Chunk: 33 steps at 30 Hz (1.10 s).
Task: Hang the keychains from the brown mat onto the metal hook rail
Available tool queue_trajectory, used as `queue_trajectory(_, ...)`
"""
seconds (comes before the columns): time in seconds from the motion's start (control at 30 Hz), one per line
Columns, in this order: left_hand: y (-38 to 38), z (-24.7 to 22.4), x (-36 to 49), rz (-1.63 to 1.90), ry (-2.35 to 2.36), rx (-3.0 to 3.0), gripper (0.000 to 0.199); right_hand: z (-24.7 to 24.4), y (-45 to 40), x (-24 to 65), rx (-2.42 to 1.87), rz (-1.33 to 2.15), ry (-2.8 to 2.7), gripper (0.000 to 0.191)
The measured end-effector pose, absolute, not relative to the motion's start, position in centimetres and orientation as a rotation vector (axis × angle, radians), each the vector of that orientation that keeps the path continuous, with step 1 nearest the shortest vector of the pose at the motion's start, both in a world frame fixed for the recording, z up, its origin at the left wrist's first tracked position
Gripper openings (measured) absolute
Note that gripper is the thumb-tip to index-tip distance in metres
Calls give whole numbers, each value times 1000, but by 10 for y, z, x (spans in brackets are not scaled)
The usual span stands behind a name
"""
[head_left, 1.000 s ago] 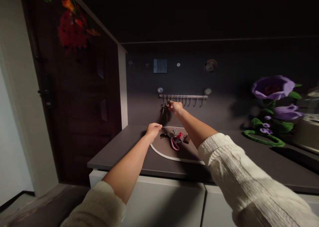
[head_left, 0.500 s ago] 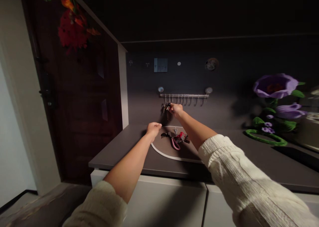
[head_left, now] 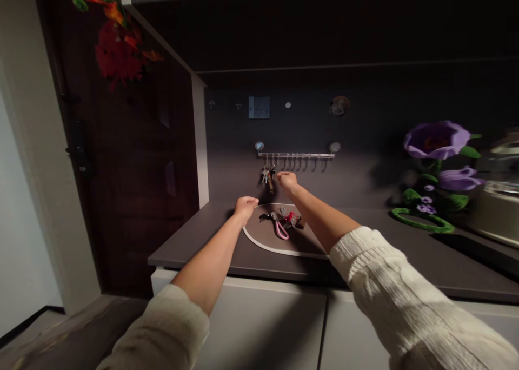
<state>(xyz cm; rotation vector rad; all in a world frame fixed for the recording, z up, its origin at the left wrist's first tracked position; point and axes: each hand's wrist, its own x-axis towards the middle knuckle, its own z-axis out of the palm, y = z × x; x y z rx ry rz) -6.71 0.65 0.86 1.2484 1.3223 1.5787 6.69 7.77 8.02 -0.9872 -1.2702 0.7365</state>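
Note:
A set of keys (head_left: 267, 178), some silver, with a brownish piece and a dark piece among them, hangs from the left hooks of a clear hook rail (head_left: 297, 155) on the wall. Just right of these keys is my right hand (head_left: 287, 180), fingers curled together, a small gap between it and them. My left hand (head_left: 246, 205) hovers over the left edge of a white-rimmed mat (head_left: 259, 245), its fingers pinched with nothing visible in them. On the mat lies a bunch of keys and keyrings (head_left: 291, 218) with red and dark pieces and a pink loop strap (head_left: 281, 230).
Purple fabric flowers (head_left: 438, 140) with a green base stand on the counter (head_left: 182, 240) at right, beside a pale glass-topped appliance (head_left: 500, 207). A cabinet (head_left: 324, 29) overhangs the counter. To the left are a dark door (head_left: 121, 197) and hanging red flowers (head_left: 117, 53).
My right hand has come off the hanging keys and drawn slightly to the right; the keys now hang free on the hooks. The view has shifted a little. My left hand stays pinched.

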Motion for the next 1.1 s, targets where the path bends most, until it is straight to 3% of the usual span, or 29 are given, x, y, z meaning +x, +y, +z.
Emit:
queue_trajectory(0.23,3,9,-71,1548,1297,1269,2,66,26,72,-915,985,-1288,7)
queue_trajectory(0.4,-2,9,-71,1514,1316,1361,2,39,4,78,-895,944,-1461,4)
queue_trajectory(0.7,-1,1,-71,1334,1417,2053,10,12,4,94,-1135,323,-1929,7)
queue_trajectory(1.1,7,-2,-70,968,1561,2646,16,11,9,90,-1232,-43,-2263,17)
